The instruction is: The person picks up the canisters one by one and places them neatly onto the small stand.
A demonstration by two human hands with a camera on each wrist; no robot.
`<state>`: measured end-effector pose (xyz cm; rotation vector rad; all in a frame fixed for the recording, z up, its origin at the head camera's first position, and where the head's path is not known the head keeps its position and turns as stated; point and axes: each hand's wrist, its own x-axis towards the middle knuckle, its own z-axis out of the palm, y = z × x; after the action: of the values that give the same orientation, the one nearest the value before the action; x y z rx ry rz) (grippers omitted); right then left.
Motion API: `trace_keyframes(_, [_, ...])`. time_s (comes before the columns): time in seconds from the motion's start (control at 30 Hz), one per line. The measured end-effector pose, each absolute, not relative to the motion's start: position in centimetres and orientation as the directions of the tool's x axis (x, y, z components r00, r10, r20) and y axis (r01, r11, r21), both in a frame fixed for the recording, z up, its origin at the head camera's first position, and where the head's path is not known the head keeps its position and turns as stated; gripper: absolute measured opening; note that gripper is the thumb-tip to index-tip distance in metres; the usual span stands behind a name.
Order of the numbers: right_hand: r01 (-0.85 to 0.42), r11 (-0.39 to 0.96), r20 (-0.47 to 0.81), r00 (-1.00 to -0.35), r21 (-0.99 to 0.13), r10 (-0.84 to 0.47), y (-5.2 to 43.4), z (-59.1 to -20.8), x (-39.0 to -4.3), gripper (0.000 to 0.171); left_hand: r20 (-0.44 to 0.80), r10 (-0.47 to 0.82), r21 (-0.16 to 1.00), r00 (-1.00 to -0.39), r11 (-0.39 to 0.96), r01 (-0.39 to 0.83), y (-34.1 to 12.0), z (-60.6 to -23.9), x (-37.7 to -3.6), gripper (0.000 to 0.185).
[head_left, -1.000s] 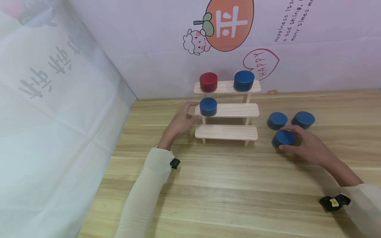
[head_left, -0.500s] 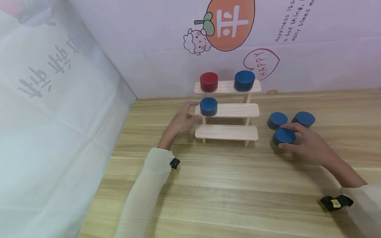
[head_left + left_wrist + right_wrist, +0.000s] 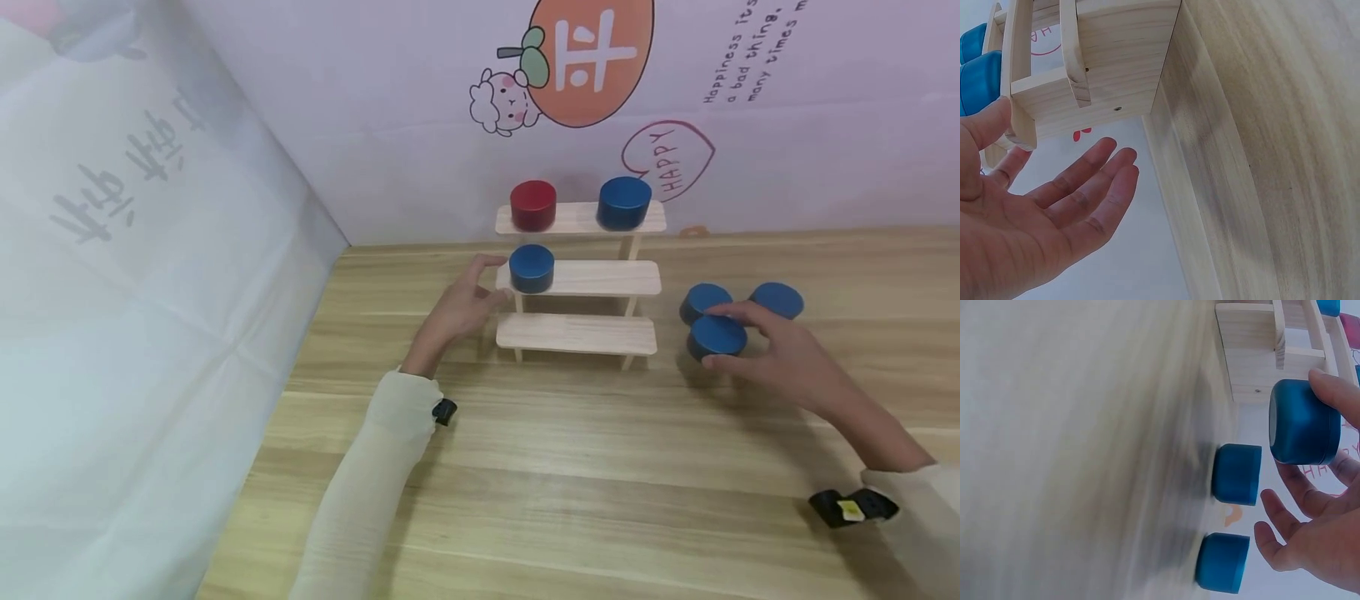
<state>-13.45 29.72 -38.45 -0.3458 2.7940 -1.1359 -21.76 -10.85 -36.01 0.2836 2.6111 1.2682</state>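
A three-tier wooden shelf [image 3: 577, 334] stands against the back wall. My left hand [image 3: 467, 307] is at the left end of its middle board, thumb and index finger pinching the board's edges; the other fingers spread loosely in the left wrist view. Close by that hand, a blue round tin [image 3: 532, 269] sits on the middle board. My right hand [image 3: 780, 354] pinches another blue tin [image 3: 1304, 423] between thumb and fingers; the right wrist view shows it raised off the table. Behind it, two more blue tins [image 3: 1237, 474] [image 3: 1223, 562] stand on the table.
On the top board are a red tin [image 3: 533, 206] at the left and a blue tin [image 3: 624, 203] at the right. A printed white cloth [image 3: 420, 167] hangs behind the wood-grain table [image 3: 570, 483], and another white cloth [image 3: 150, 333] hangs at the left.
My right hand has lifted its blue tin slightly off the table. The left hand stays at the shelf. The head view has shifted a little.
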Motion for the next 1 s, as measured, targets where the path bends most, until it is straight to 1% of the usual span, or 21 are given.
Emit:
trace_keyframes(0.2, [-0.149, 0.695, -0.026, -0.972, -0.703, -0.235, 29.8, -37.6, -13.6, 0.069, -0.122, 0.277, 0.794, -0.953, 0.604, 0.074, -10.6, -36.3, -21.8, 0.055])
trace_keyframes(0.37, [-0.182, 0.680, 0.010, -0.969, -0.711, -0.248, 29.3, -37.2, -13.9, 0.068, -0.122, 0.269, 0.793, -0.955, 0.606, 0.069, -10.8, -36.3, -21.8, 0.055])
trace_keyframes(0.6, [-0.159, 0.673, -0.007, -0.972, -0.722, -0.237, 28.9, -37.2, -14.2, 0.068, -0.117, 0.263, 0.789, -0.958, 0.610, 0.071, -10.9, -36.1, -21.6, 0.054])
trace_keyframes(0.73, [-0.167, 0.660, 0.007, -0.971, -0.732, -0.238, 28.9, -37.1, -14.3, 0.066, -0.120, 0.264, 0.790, -0.957, 0.609, 0.069, -10.8, -36.0, -21.6, 0.055])
trace_keyframes(1.0, [-0.169, 0.706, 0.031, -0.979, -0.688, -0.204, 28.8, -36.0, -15.1, 0.069, -0.116, 0.265, 0.799, -0.957, 0.598, 0.068, -10.7, -35.8, -21.5, 0.054])
